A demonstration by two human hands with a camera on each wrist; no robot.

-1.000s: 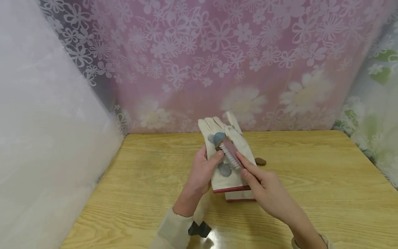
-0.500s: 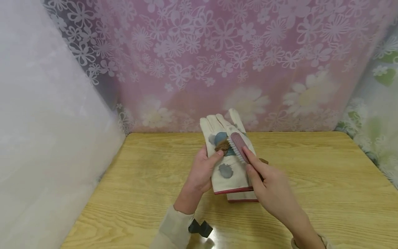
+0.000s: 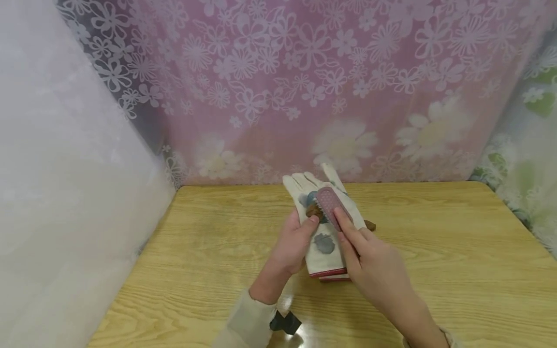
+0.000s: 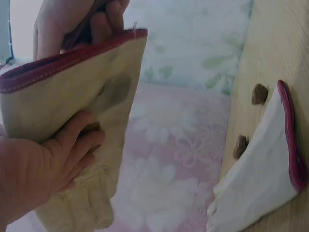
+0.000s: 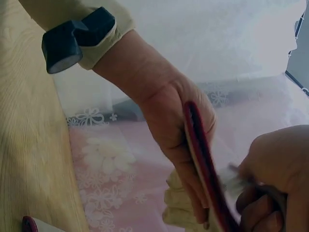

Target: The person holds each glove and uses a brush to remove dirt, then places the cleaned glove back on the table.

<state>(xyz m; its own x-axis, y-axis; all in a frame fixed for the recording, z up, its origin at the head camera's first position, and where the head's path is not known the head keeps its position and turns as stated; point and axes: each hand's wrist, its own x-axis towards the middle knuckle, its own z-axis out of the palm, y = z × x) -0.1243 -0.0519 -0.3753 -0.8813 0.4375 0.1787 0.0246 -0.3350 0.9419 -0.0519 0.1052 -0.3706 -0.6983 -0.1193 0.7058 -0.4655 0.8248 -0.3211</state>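
My left hand (image 3: 296, 241) holds a cream work glove (image 3: 324, 258) with dark red cuff trim, thumb on the front and fingers behind. Grey and blue stains mark the glove, and a brown clump (image 3: 312, 210) sits on it by the thumb tip. The right hand (image 3: 376, 270) grips a scrub brush (image 3: 332, 205) with a pink back and white bristles. Its bristles face the glove beside the brown clump, mostly hidden by the brush back. In the left wrist view the fingers (image 4: 79, 140) spread across the glove's rear side, near a dark patch.
A second cream glove (image 4: 265, 169) lies on the wooden table (image 3: 209, 251), partly beneath the held one in the head view. Two brown lumps, one nearer (image 4: 259, 94) and one by the glove (image 4: 240, 146), rest on the table. Floral curtains (image 3: 278, 96) hang behind.
The brush has swept right off the clump, then back left and flatter over the glove. The left hand and held glove have shifted slightly right and down.
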